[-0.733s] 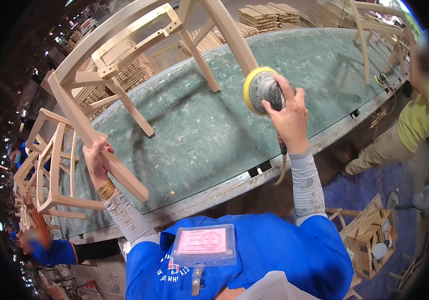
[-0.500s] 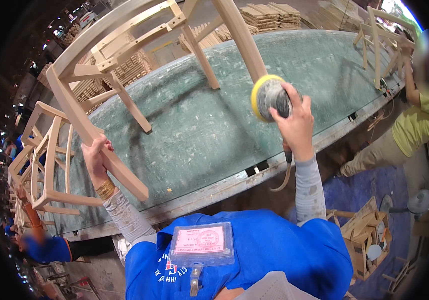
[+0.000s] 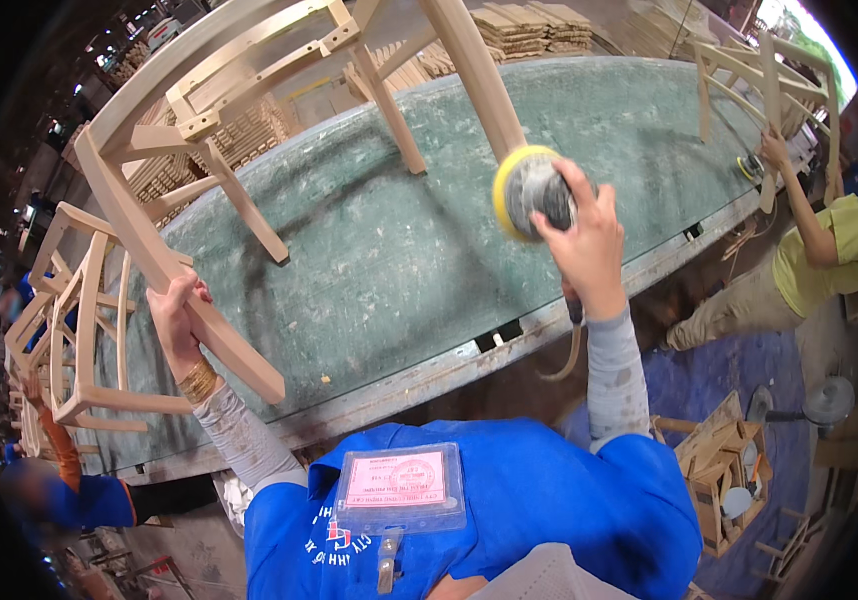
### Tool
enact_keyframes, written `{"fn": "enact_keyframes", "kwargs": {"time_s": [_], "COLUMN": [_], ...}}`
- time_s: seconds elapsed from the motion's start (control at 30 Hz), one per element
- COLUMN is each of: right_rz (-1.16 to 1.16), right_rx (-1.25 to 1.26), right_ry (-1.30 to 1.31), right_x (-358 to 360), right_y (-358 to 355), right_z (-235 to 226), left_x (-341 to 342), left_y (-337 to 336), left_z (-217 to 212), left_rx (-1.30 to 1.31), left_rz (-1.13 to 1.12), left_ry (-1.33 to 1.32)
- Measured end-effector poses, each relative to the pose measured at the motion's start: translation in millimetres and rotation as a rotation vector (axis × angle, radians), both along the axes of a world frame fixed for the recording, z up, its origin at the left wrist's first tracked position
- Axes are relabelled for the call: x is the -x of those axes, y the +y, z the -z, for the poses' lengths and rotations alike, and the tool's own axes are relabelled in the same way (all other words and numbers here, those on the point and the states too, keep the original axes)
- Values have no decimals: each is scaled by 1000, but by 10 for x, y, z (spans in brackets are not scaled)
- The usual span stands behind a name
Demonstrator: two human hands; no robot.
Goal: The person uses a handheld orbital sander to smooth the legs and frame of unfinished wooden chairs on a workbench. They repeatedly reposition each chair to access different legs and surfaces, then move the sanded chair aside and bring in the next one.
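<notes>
A bare wooden chair frame (image 3: 139, 225) rests tilted on the long green-topped workbench (image 3: 369, 270). My left hand (image 3: 179, 315) is wrapped round one of its long posts, near the post's lower end. In my right hand (image 3: 589, 235) is a round orbital sander (image 3: 539, 195) with a yellow pad rim and a dusty grey body. The sander's pad faces left and touches or nearly touches the end of the chair's other long post (image 3: 484, 85). A hose (image 3: 574, 345) hangs from the sander below my wrist.
Another chair frame (image 3: 99, 330) stands at the left. At the bench's right end a co-worker in a yellow-green shirt (image 3: 839, 250) grips a further chair frame (image 3: 769, 90). Stacked wood slats (image 3: 534, 30) lie beyond the bench. A wooden box (image 3: 724, 470) and a fan (image 3: 824, 400) are at lower right.
The whole view has shifted slightly, so chair and hands appear a little farther left. My grips are unchanged. The co-worker at right has turned the far chair frame and shifted a hand on it.
</notes>
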State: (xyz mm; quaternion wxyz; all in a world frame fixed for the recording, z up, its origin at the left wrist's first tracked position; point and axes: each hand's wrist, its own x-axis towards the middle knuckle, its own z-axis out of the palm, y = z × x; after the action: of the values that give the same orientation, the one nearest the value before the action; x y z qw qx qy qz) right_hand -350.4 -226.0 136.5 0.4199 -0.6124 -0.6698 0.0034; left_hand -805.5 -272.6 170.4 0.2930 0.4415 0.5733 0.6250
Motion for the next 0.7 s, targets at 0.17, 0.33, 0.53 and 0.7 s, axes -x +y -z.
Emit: {"fn": "enact_keyframes", "kwargs": {"time_s": [0.17,0.33,0.53,0.7], "right_rz": [-37,9,24,7], "right_rx": [28,54,30,0], "right_ry": [13,43,-20,9], "right_x": [-30,23,-47,-82], "right_y": [-56,110,-33,109], "right_z": [51,-147,0,-44], "left_x": [19,37,12,41], "left_y": [-1,26,22,23], "left_z": [9,14,-7,-11], "left_rx": [-8,3,17,15], "left_rz": [-19,-21,-20,-6], "left_ry": [-5,-17,-7,-28]}}
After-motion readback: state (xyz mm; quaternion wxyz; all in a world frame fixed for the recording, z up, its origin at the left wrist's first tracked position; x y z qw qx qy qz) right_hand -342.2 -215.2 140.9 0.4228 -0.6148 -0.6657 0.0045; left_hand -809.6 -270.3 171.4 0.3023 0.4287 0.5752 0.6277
